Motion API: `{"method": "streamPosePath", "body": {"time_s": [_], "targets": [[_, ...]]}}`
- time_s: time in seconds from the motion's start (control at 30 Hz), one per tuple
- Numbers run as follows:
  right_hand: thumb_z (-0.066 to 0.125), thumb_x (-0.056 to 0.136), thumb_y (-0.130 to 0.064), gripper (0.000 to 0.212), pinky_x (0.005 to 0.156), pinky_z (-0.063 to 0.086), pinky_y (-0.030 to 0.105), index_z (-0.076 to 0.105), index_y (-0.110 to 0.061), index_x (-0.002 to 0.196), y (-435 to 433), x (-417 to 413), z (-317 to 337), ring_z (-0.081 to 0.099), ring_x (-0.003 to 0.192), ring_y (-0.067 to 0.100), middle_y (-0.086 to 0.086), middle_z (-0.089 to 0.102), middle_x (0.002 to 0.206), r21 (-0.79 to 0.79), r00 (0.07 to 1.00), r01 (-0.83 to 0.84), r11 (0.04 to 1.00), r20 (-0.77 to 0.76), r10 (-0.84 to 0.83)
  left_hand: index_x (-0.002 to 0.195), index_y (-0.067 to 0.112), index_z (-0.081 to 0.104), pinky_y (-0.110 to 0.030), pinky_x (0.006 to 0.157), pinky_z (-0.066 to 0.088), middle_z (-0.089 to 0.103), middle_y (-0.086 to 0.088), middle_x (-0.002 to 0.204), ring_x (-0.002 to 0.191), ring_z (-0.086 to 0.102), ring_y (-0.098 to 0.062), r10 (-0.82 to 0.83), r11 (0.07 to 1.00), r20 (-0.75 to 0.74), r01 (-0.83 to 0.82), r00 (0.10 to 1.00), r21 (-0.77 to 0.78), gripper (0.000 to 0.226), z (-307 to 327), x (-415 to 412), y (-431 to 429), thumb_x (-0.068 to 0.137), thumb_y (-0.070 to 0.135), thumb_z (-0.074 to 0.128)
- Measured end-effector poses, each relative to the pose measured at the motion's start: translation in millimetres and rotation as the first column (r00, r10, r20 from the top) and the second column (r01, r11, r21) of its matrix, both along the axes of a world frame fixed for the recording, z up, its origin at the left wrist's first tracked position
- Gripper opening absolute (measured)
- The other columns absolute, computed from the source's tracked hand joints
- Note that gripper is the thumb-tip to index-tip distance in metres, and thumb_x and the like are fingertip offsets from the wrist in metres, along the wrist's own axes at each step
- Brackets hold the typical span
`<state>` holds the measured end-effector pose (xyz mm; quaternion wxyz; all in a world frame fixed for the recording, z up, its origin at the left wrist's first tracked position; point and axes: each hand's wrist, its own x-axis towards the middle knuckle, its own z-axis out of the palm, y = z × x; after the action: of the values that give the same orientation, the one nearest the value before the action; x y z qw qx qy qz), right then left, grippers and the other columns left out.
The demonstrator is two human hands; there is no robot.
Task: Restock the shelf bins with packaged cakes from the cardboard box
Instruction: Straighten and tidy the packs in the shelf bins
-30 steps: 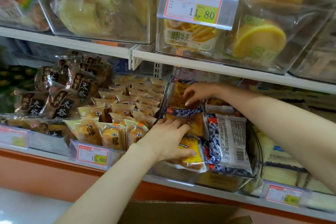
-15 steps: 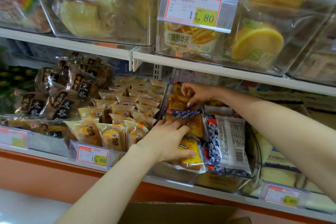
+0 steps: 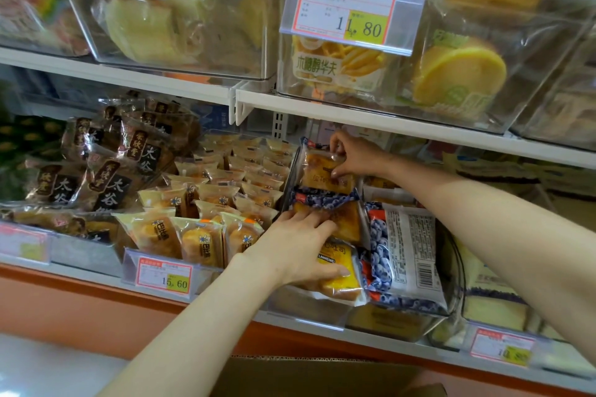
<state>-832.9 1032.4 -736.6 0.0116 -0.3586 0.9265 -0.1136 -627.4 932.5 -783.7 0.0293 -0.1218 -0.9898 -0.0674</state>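
A clear shelf bin on the lower shelf holds blueberry toast cake packs. My left hand lies flat on the front pack, its fingers spread over the yellow label and its thumb along the pack's lower edge. My right hand reaches to the back of the bin and pinches the top of an upright rear pack. One pack lies beside them with its barcode side up. The cardboard box shows only its top flap at the bottom edge.
Small wrapped cakes fill the bin to the left, with dark-labelled packs further left. The upper shelf edge hangs low over the bin's back. Price tags line the shelf front. More bins stand at the right.
My right hand has moved up and back along the rear pack, from lying on its face to pinching its top. My left hand has stayed on the front pack.
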Motion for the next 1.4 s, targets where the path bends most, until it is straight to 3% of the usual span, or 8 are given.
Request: {"method": "streamPosePath", "body": {"time_s": [0.13, 0.3, 0.47, 0.63, 0.77, 1.03, 1.2, 1.4], "targets": [[0.074, 0.075, -0.047, 0.065, 0.087, 0.043, 0.032, 0.047, -0.024, 0.129, -9.4, 5.5, 6.1, 0.054, 0.108, 0.021, 0.002, 0.057, 0.120, 0.002, 1.000, 0.002, 1.000, -0.003, -0.002, 0.141, 0.025, 0.033, -0.038, 0.114, 0.017, 0.029, -0.001, 0.150, 0.139, 0.023, -0.021, 0.003, 1.000, 0.004, -0.003, 1.000, -0.005, 0.071, 0.7, -0.9, 0.4, 0.084, 0.064, 0.047], [0.068, 0.080, -0.049, 0.040, 0.072, 0.036, 0.027, 0.065, -0.022, 0.109, -23.1, 13.4, 9.4, 0.055, 0.095, 0.019, 0.000, 0.061, 0.100, 0.123, 0.999, -0.031, 0.992, -0.011, 0.033, 0.142, 0.025, 0.032, -0.037, 0.114, 0.017, 0.029, -0.001, 0.151, 0.139, 0.024, -0.021, 0.001, 1.000, 0.001, -0.001, 1.000, -0.012, 0.070, 1.5, 0.4, 0.5, 0.085, 0.064, 0.046], [0.067, 0.084, -0.041, 0.049, 0.082, 0.039, 0.029, 0.056, -0.015, 0.123, -10.2, 10.8, 11.8, 0.053, 0.114, 0.028, 0.008, 0.059, 0.122, -0.213, 0.987, 0.154, 0.965, -0.006, -0.159, 0.142, 0.025, 0.031, -0.036, 0.114, 0.018, 0.029, 0.000, 0.150, 0.138, 0.023, -0.019, 0.001, 1.000, -0.004, -0.001, 1.000, -0.018, 0.071, 1.9, 2.3, 0.9, 0.085, 0.064, 0.045], [0.061, 0.091, -0.030, 0.034, 0.090, 0.044, 0.028, 0.056, -0.015, 0.121, 8.3, 6.4, 17.7, 0.054, 0.107, 0.020, 0.005, 0.058, 0.120, -0.638, 0.917, 0.363, 0.679, 0.374, -0.139, 0.143, 0.026, 0.030, -0.036, 0.114, 0.017, 0.028, 0.001, 0.151, 0.138, 0.024, -0.019, 0.001, 1.000, 0.014, -0.001, 1.000, -0.013, 0.070, 3.6, 2.4, 1.3, 0.085, 0.064, 0.045], [0.070, 0.083, -0.014, 0.037, 0.077, 0.056, 0.039, 0.053, -0.012, 0.116, 24.2, 3.8, 9.2, 0.066, 0.077, 0.024, 0.017, 0.065, 0.111, -0.468, 0.873, 0.370, 0.803, 0.470, -0.128, 0.143, 0.026, 0.031, -0.038, 0.114, 0.018, 0.029, 0.001, 0.151, 0.138, 0.025, -0.019, 0.005, 1.000, 0.023, -0.005, 1.000, -0.012, 0.072, 3.2, 2.2, 1.2, 0.084, 0.064, 0.045], [0.071, 0.082, -0.028, 0.032, 0.063, 0.047, 0.016, 0.058, -0.014, 0.108, 22.6, 13.4, 3.9, 0.060, 0.084, 0.015, -0.001, 0.059, 0.095, -0.456, 0.969, 0.187, 0.870, 0.234, -0.085, 0.143, 0.027, 0.030, -0.037, 0.114, 0.017, 0.029, 0.002, 0.151, 0.138, 0.024, -0.019, 0.009, 1.000, 0.019, -0.008, 1.000, -0.012, 0.073, 2.9, -0.2, 0.5, 0.083, 0.065, 0.046], [0.074, 0.080, -0.023, 0.056, 0.095, 0.044, 0.037, 0.049, -0.014, 0.129, 10.4, 17.5, 15.3, 0.051, 0.118, 0.025, 0.008, 0.054, 0.129, -0.203, 0.997, 0.071, 0.977, 0.055, -0.061, 0.143, 0.029, 0.031, -0.033, 0.113, 0.019, 0.028, 0.004, 0.151, 0.139, 0.024, -0.016, -0.002, 1.000, 0.023, 0.002, 1.000, 0.012, 0.074, 7.7, -0.8, -3.9, 0.082, 0.067, 0.047], [0.066, 0.087, -0.014, 0.054, 0.081, 0.047, 0.034, 0.043, -0.008, 0.135, 10.7, 17.7, 28.9, 0.057, 0.106, 0.031, 0.019, 0.054, 0.128, -0.173, 0.986, 0.099, 0.980, 0.148, -0.074, 0.142, 0.030, 0.033, -0.030, 0.112, 0.020, 0.036, 0.008, 0.146, 0.135, 0.030, -0.013, -0.013, 1.000, -0.083, 0.014, 0.996, 0.008, 0.066, 17.8, 6.0, -12.9, 0.085, 0.061, 0.048]]}}
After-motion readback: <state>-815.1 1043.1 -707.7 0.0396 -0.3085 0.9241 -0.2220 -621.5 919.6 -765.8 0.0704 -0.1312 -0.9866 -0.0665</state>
